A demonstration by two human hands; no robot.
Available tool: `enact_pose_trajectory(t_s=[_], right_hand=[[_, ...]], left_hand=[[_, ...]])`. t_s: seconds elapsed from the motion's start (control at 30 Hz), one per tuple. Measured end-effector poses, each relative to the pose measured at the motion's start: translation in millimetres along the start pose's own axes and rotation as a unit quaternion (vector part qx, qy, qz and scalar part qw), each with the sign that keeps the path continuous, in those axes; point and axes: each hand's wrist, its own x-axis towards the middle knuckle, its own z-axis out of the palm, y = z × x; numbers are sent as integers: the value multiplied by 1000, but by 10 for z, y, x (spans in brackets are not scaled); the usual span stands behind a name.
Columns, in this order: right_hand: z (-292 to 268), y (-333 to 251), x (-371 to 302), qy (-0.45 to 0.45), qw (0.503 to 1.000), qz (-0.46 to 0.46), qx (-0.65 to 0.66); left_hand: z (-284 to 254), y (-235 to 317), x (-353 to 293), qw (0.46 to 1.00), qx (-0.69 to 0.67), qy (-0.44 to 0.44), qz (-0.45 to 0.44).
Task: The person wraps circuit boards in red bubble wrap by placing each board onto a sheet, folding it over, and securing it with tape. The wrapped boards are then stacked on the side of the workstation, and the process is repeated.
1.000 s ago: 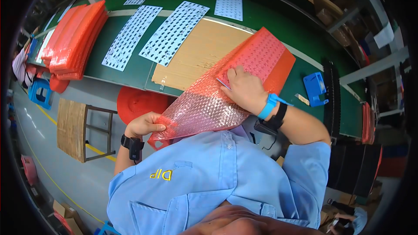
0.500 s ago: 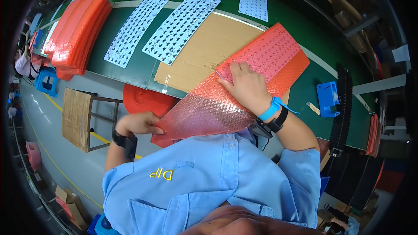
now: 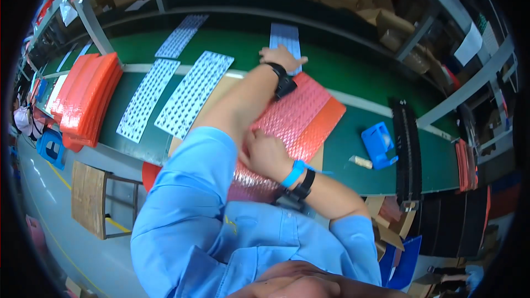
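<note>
My left hand (image 3: 281, 58) is stretched out over a white panel (image 3: 284, 36) with rows of marks, at the back on the green surface. Its fingers are spread and lie on or just above the panel's near end. Below that arm is a red bubble-wrap bag (image 3: 309, 105) with a dotted panel showing through it. My right hand (image 3: 268, 154) is closed on the bag's near left part, its fingertips partly hidden by my left forearm. Two white panels with dark star-shaped marks, one inner (image 3: 196, 94) and one outer (image 3: 148, 99), lie to the left.
A stack of red bubble-wrap bags (image 3: 88, 99) stands at the left end. Another panel (image 3: 182, 36) lies farther back. A blue holder (image 3: 379, 144) and a small pale piece (image 3: 361, 161) are to the right, beside a black track (image 3: 407, 154). A wooden stool (image 3: 88, 198) stands on the floor.
My left hand has let go of the bag's near corner and reached across to the far panel. My right hand still grips the bag. The view has shifted.
</note>
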Motion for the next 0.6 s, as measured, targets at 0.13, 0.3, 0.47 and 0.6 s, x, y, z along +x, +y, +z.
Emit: enact_pose_trajectory(t_s=[0.13, 0.3, 0.47, 0.6], right_hand=[[2, 168, -41, -26, 998, -22, 47], [-100, 228, -116, -17, 998, -14, 55], [-264, 178, -146, 12, 999, -18, 45], [-299, 281, -214, 28, 999, -4, 44]], left_hand=[[124, 407, 118, 992, 62, -111, -24], [-89, 500, 264, 995, 11, -99, -21], [-760, -500, 752, 949, -275, -145, 49], [-1504, -1371, 178, 758, -606, -242, -11]])
